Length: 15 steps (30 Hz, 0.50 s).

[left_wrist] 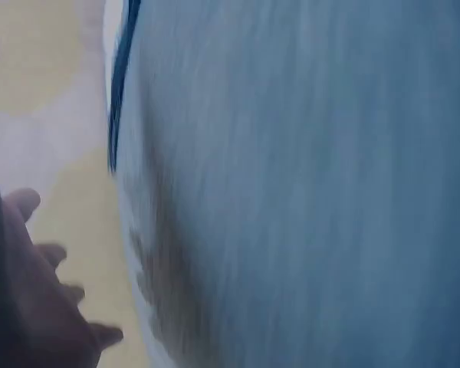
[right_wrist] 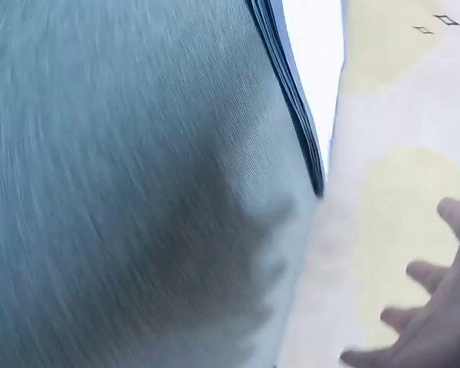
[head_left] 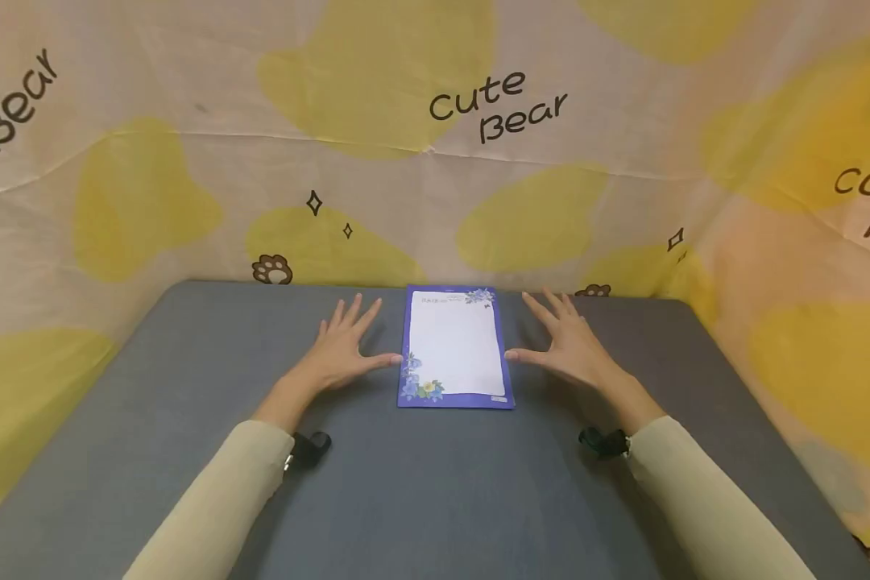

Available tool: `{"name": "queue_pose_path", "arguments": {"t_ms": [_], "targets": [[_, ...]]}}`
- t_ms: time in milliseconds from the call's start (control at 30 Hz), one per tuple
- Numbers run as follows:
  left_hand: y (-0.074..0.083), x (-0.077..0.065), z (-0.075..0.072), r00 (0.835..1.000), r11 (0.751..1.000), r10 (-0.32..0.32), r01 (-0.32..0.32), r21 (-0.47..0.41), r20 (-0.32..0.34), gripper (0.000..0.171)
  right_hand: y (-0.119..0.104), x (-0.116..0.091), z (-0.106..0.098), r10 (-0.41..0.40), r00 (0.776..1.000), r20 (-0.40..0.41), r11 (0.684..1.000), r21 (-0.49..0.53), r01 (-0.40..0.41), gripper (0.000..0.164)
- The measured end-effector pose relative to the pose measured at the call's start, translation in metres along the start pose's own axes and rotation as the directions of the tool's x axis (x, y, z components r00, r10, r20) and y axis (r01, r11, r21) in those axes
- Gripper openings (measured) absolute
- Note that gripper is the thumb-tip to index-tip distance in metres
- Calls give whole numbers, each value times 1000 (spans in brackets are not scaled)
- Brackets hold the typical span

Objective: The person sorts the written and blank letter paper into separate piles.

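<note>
A pad of paper with a purple border, blue flowers in two corners and a white middle lies flat near the table's far edge. My left hand is spread beside its left side, the thumb tip right at the border. On the opposite side, my right hand has its fingers spread too, with the thumb pointing in at the pad's right edge. Neither hand grips anything. The right wrist view shows layered edges along the pad's side. In the left wrist view only a dark strip of the pad appears.
The grey table has rounded far corners. Behind it and at both sides hangs a cream cloth with yellow patches and "Cute Bear" lettering. Dark straps stick out at both cuffs.
</note>
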<state>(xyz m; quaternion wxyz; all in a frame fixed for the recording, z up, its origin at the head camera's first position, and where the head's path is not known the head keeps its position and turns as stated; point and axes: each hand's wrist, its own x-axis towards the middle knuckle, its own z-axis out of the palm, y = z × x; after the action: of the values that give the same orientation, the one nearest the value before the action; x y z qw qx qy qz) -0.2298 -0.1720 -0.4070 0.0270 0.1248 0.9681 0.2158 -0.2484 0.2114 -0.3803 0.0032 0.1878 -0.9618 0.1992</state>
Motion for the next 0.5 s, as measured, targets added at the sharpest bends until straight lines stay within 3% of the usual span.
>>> {"name": "queue_pose_path", "arguments": {"t_ms": [100, 200, 367, 500], "targets": [[7, 2, 9, 998, 991, 55, -53, -125, 7, 107, -1, 3, 15, -35, 999, -3, 983, 181, 35, 95], [16, 7, 18, 996, 974, 93, -90, -209, 4, 104, -1, 5, 29, -34, 999, -17, 957, 288, 38, 89], [23, 19, 32, 989, 953, 145, -147, -265, -28, 96, 2, 2, 48, 7, 999, -47, 938, 346, 9, 82], [19, 22, 39, 986, 957, 150, -162, -242, -66, 90, 2, 6, 61, -37, 998, -56, 947, 316, 53, 85]]}}
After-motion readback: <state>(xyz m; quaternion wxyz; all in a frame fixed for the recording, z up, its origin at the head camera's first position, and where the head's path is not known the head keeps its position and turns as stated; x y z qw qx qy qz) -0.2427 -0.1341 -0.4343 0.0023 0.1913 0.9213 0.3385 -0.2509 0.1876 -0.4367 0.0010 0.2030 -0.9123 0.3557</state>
